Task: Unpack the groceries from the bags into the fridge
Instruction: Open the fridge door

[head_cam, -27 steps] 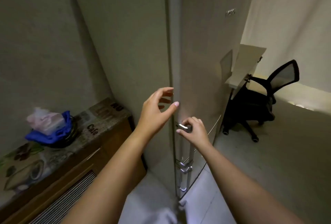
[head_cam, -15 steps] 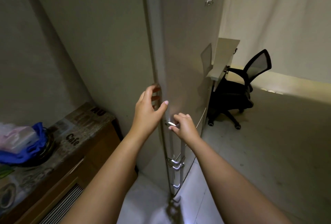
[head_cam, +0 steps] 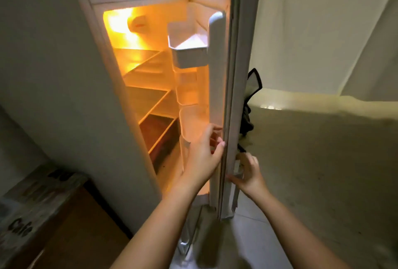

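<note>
While the left hand [head_cam: 204, 159] is curling around the fridge door [head_cam: 234, 96] edge and the right hand [head_cam: 249, 174] is clasping its outer handle, swinging it fully wide is advisable.

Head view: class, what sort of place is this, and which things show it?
Probably a room in a home, not clearly a kitchen: an open fridge with bare lit shelves, a black office chair behind its door, and a low cabinet printed "Cafe".

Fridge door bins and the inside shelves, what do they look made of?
Door bins: probably white moulded plastic, smooth, slightly translucent where light glows through. Shelves: likely clear glass or plastic panes with pale edge trim; hard to say which.
</note>
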